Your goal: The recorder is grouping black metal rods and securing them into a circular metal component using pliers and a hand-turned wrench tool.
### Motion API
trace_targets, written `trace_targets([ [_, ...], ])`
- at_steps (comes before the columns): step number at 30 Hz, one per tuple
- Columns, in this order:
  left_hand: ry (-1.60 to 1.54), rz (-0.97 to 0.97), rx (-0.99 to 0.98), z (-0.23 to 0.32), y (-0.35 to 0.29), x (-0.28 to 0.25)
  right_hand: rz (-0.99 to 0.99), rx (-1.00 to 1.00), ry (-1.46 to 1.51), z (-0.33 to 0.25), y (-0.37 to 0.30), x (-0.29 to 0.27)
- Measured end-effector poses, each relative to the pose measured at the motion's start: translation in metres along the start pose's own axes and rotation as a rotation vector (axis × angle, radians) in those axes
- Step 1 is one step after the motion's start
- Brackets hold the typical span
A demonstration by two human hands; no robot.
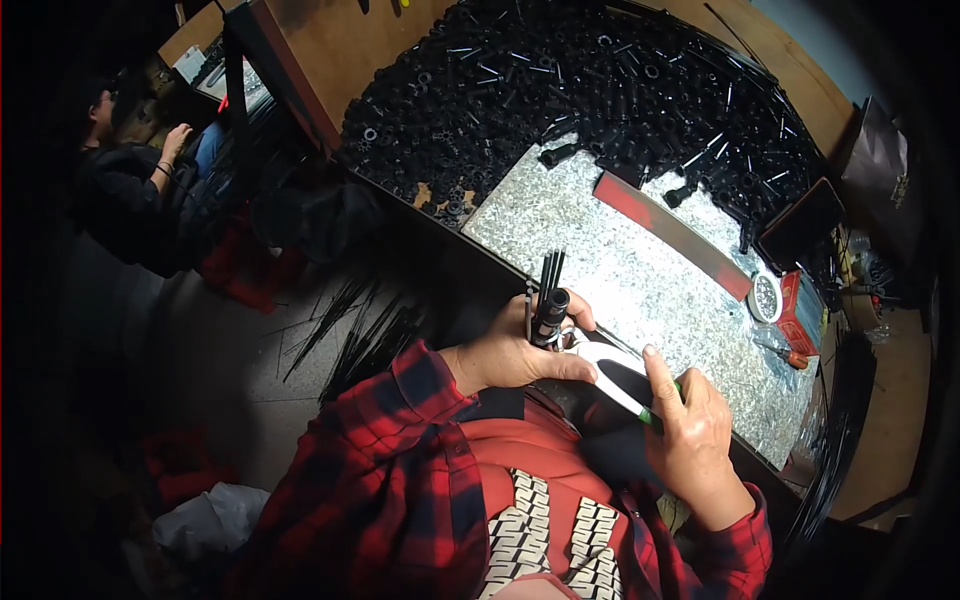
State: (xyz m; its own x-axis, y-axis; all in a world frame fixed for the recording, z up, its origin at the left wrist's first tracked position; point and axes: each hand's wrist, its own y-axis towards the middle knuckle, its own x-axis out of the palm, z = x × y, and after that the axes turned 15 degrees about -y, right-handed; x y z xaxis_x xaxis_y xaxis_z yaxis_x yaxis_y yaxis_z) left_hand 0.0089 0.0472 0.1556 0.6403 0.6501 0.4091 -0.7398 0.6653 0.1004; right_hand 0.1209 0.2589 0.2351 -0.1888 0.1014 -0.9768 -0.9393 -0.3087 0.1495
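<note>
Near the frame's centre, your left hand (510, 350) grips a black tube (549, 315) while your right hand (690, 430) fingers clasp white-handled pliers (618, 375) over the metal surface (640, 270).

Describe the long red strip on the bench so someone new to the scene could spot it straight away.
Start at the speckled metal sheet covering the workbench, with the big heap of small black parts along its far side. The red strip lies flat on that sheet, running diagonally from the heap's edge toward a small round tin. It is the only long, flat, red thing there; its neighbours are short black cylinders.
</note>
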Motion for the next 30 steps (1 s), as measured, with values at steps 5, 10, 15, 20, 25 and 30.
trace_targets([
  [5,0.071,-0.019,0.008,0.003,0.001,-0.001,-0.105,0.044,0.136,-0.001,-0.003,-0.003],
  [10,0.004,-0.024,-0.052,0.001,0.0,-0.004,0.01,-0.005,-0.044,-0.002,-0.004,0.003],
  [15,-0.106,-0.094,-0.065,-0.002,0.0,-0.011,0.057,0.009,0.071,0.001,-0.001,-0.006],
  [20,-0.137,-0.132,-0.131,-0.008,-0.006,-0.02,-0.017,-0.041,-0.005,0.004,-0.011,-0.015],
  [25,0.02,-0.131,-0.126,0.005,-0.002,-0.002,0.012,-0.087,-0.145,0.008,-0.015,-0.015],
  [30,0.081,-0.059,-0.131,0.002,-0.003,0.0,0.051,-0.042,-0.131,-0.008,-0.018,-0.003],
])
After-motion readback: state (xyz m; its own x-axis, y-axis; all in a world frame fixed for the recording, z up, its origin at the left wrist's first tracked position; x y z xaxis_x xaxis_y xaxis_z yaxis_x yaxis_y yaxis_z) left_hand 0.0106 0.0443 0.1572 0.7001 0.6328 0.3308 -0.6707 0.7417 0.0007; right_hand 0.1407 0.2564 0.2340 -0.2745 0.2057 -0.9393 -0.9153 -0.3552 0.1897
